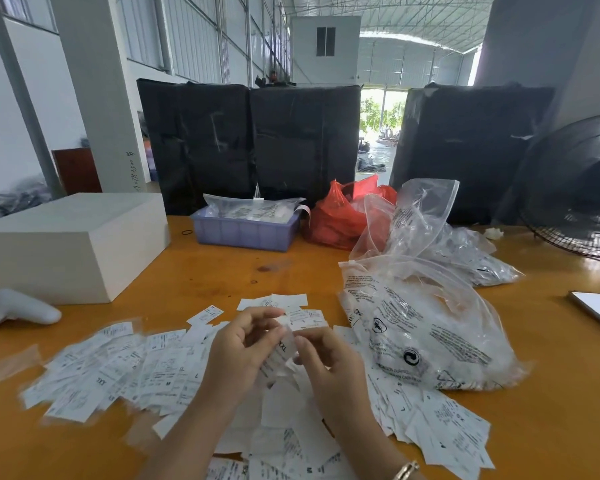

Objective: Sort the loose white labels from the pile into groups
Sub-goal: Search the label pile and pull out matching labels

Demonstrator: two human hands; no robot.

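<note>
Two bare forearms reach in from the near edge, with no sleeves in view. The left hand (238,344) and right hand (329,355) wear no gloves or rings. A slim gold-coloured metal bracelet (406,470) circles the right wrist.

- labels (160,368): white, black print
- table (222,271): orange-brown
- tray (245,233): lavender-blue
- bag (336,216): red
- bales (250,140): black wrap
- box (70,244): plain white

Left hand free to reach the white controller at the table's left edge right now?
Probably not yet: the left hand and right hand both pinch an XXL label. The table path to the controller looks unobstructed.
</note>
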